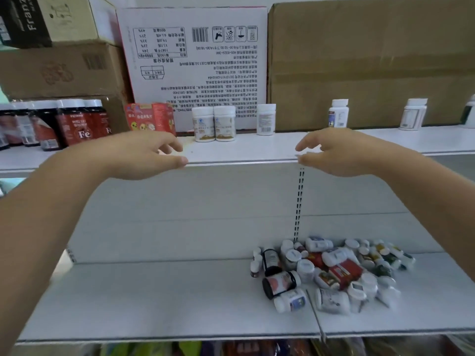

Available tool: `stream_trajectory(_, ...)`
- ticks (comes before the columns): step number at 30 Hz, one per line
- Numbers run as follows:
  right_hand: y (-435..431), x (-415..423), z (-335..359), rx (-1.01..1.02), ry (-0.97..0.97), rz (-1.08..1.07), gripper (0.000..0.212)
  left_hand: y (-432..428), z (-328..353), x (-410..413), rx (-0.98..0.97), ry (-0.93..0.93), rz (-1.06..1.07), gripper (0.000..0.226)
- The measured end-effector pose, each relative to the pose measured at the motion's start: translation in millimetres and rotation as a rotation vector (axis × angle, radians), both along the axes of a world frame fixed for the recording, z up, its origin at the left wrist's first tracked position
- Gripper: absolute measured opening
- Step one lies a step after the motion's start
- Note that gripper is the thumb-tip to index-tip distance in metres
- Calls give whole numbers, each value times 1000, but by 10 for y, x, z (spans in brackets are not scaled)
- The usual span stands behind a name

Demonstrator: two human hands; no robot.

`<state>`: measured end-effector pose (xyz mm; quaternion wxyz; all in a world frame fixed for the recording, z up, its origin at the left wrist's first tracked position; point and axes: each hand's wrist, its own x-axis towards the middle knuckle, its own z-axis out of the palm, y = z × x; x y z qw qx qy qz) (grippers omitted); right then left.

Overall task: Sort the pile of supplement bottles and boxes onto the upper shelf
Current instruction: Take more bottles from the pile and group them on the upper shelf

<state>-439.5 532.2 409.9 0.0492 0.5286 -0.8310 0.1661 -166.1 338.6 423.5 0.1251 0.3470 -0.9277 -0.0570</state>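
Two hands (133,155) (344,152) (both empty) above one pile (331,273).

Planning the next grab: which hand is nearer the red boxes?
Left. The left hand is just in front of the red boxes; the right hand is far to their right.

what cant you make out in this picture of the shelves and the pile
All head view:
pile: labels blurred; lower bottles hidden by those on top.
dark bottles: row cut off by the left edge.
far-right bottle: cut by the right edge.
goods under the lower shelf: blurred, cut by the bottom edge.
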Motion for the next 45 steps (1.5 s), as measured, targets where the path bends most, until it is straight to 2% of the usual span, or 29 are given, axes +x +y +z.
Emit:
stream_trajectory(6, 762, 34, -341, -170, -18, 8, 39, 599, -398, 354, -54, 110, 48, 45)
stream_trajectory(10, 940, 12, -884, -148, -106, -30, 43, 629, -965, 394, 17, 104, 72, 45)
stream_trajectory(17, 666, -184, -2113, -63, -363, -197, 32, 194, -2122, -1, 277, 130, 138, 40)
stream_trajectory(20, 411, -288, -2634, 9, -492, -261, 35, -49, -2584, -314, 400, 158, 151, 38)
stream_trajectory(24, -35, -404, -3228, 57, -627, -294, 41, -381, -3119, -850, 518, 106, 116, 38)
stream_trajectory(29, -836, -517, -3753, 69, -575, -180, 35, -739, -3738, -1516, 576, 59, 32, 46)
stream_trajectory(32, -1391, -678, -3936, 54, -457, -72, 33, -893, -4160, -1917, 545, 16, -2, 57)
stream_trajectory(35, -1833, -892, -4022, 103, -308, 3, 35, -952, -4511, -2259, 619, 51, 8, 63)
stream_trajectory(37, -2026, -1012, -4079, 187, -261, 27, 39, -987, -4683, -2405, 659, 131, 18, 58)
stream_trajectory(40, -2207, -1071, -4144, 255, -183, 62, 15, -1030, -4811, -2453, 685, 268, 48, 28)
stream_trajectory(43, -2263, -1074, -4173, 245, -187, 71, 29, -1051, -4834, -2347, 690, 356, 105, 17)
stream_trajectory(45, -2238, -1035, -4180, 241, -168, 77, 23, -1043, -4776, -2213, 694, 376, 145, 15)
